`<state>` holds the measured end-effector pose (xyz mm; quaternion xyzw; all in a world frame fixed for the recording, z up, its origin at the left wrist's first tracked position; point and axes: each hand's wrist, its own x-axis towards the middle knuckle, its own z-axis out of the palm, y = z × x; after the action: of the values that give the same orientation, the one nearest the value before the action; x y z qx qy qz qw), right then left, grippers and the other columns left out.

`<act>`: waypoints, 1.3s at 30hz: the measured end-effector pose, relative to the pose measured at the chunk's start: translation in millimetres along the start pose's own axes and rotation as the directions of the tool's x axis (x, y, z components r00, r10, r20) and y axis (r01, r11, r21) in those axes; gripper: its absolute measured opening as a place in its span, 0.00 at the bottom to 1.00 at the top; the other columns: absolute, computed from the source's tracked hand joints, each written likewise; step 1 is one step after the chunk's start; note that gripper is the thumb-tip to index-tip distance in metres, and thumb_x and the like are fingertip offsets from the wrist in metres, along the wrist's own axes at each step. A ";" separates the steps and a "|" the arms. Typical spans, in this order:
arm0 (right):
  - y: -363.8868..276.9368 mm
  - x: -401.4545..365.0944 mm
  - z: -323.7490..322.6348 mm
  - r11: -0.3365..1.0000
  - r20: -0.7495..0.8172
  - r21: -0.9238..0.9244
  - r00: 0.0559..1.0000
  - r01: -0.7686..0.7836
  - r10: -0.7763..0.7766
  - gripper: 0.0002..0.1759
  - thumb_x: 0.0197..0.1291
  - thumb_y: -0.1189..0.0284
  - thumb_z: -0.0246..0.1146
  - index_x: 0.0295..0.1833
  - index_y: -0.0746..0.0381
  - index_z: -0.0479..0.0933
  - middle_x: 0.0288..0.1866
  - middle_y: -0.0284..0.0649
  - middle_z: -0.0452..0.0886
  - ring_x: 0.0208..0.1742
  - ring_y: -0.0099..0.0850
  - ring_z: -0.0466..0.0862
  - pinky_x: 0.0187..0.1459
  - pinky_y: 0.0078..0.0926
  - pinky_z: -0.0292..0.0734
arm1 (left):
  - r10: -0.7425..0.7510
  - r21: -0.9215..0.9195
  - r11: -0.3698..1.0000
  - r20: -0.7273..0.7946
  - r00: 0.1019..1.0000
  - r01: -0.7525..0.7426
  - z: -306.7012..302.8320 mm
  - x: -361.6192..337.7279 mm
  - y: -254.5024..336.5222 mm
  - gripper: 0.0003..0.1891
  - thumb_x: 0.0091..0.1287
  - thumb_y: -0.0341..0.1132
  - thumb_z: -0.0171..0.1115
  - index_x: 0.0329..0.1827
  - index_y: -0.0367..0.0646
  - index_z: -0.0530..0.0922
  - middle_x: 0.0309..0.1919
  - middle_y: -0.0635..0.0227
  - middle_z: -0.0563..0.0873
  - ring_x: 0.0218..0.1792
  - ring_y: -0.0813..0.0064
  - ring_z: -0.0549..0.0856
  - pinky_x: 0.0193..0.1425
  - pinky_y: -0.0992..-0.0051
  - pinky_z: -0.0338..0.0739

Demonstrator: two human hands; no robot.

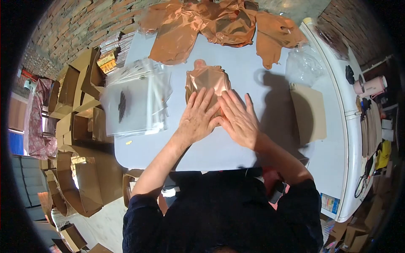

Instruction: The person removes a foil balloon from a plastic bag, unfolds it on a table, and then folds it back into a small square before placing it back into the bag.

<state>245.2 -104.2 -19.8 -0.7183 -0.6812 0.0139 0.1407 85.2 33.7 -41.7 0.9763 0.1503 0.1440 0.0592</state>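
Observation:
A shiny rose-gold foil piece (204, 78), seemingly a flattened balloon, lies at the middle of the pale table (143, 154). My left hand (197, 118) rests flat on its lower left part, fingers spread. On its lower right part lies my right hand (240, 120), palm down with fingers apart. Both thumbs come close together near the foil's bottom edge, and the hands hide that part. A stack of clear plastic sleeves (137, 101) is left of my left hand. More copper-coloured foil pieces (230, 25) are spread along the table's far edge.
A beige cardboard sheet (309, 114) and clear crumpled plastic (308, 65) lie to the right. Beyond stands a white surface (337, 168) with a pink cup (375, 85). Open cardboard boxes (90, 177) crowd the left side. A small yellow scrap (128, 142) lies near the table's left corner.

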 end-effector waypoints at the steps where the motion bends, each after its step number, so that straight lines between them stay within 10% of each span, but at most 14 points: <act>1: 4.1 7.2 0.0 1.000 0.016 0.026 1.000 -0.007 0.006 0.39 0.81 0.50 0.50 0.85 0.64 0.59 0.89 0.46 0.58 0.91 0.39 0.51 0.84 0.65 0.32 | -0.005 0.004 1.000 0.008 1.000 0.005 0.2 -0.1 0.4 0.32 0.83 0.60 0.43 0.84 0.59 0.68 0.84 0.56 0.62 0.86 0.52 0.56 0.90 0.49 0.45; 9: 69.6 51.8 14.3 0.941 -0.308 -0.327 0.951 -0.089 -0.018 0.31 0.73 0.53 0.61 0.71 0.64 0.74 0.77 0.45 0.73 0.80 0.43 0.66 0.79 0.61 0.54 | -0.019 0.010 1.000 0.088 0.996 0.018 -3.8 1.6 1.8 0.32 0.84 0.62 0.39 0.85 0.63 0.65 0.87 0.56 0.57 0.88 0.53 0.49 0.91 0.50 0.39; 19: 41.7 112.0 -18.8 0.924 0.124 0.145 0.933 -0.355 0.339 0.24 0.65 0.55 0.67 0.48 0.69 0.81 0.44 0.56 0.88 0.48 0.55 0.88 0.54 0.51 0.81 | -0.017 -0.029 0.999 0.002 1.000 0.017 -1.6 0.0 1.2 0.35 0.82 0.61 0.44 0.86 0.55 0.63 0.85 0.53 0.60 0.86 0.52 0.54 0.90 0.49 0.44; 31: 74.2 124.7 -14.7 0.631 0.374 0.576 0.854 -0.519 0.360 0.29 0.66 0.53 0.68 0.53 0.71 0.82 0.41 0.43 0.86 0.40 0.30 0.85 0.41 0.31 0.85 | -0.031 -0.031 0.999 -0.054 0.998 0.029 -0.2 -3.6 1.7 0.37 0.83 0.61 0.43 0.87 0.49 0.59 0.87 0.55 0.58 0.88 0.54 0.51 0.90 0.48 0.43; 39: 82.7 134.2 -14.9 0.528 0.477 0.721 0.874 -0.449 0.093 0.16 0.66 0.60 0.69 0.47 0.62 0.81 0.32 0.30 0.79 0.27 0.18 0.76 0.26 0.15 0.67 | -0.036 0.004 0.999 -0.017 0.999 0.036 2.4 -3.1 1.2 0.38 0.83 0.61 0.42 0.88 0.50 0.56 0.88 0.56 0.55 0.88 0.54 0.48 0.90 0.49 0.41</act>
<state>338.5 22.3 -0.7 -0.6533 -0.4872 0.4863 0.3152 83.4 31.4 -44.6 0.9723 0.1687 0.1508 0.0585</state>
